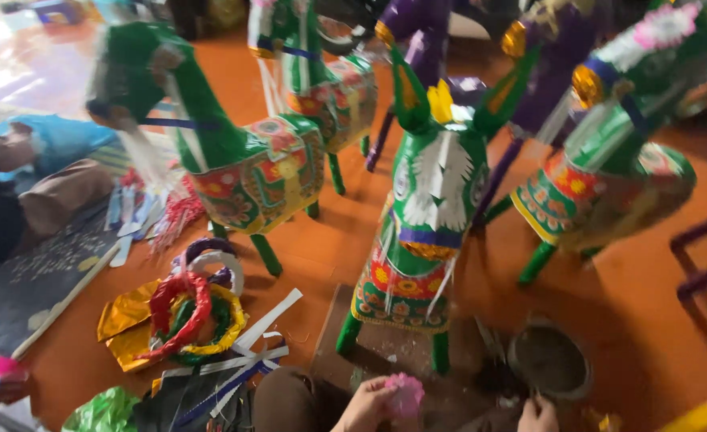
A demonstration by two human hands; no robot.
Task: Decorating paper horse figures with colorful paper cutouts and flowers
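Pink paper flower (405, 394) sat in my left hand (369, 406), fingers closed round it, low at the frame's bottom edge, just in front of the green toy horse (421, 232). My right hand (538, 414) was further right, near the rim of a dark round bowl (551, 362); only its top showed, so I couldn't tell if it was clenched or loose, or holding anything. The horse stood w/ front legs on a flat brown board (385, 344) on the orange floor (657, 336), white fringe down its face, yellow and green ears up. More green horses stood behind, left (233, 152) & right (609, 176), plus a purple one (441, 48). Rolls of coloured tape (197, 308) and white strips (265, 320) lay on the floor to my left. Another person's leg (57, 196) rested at far left.
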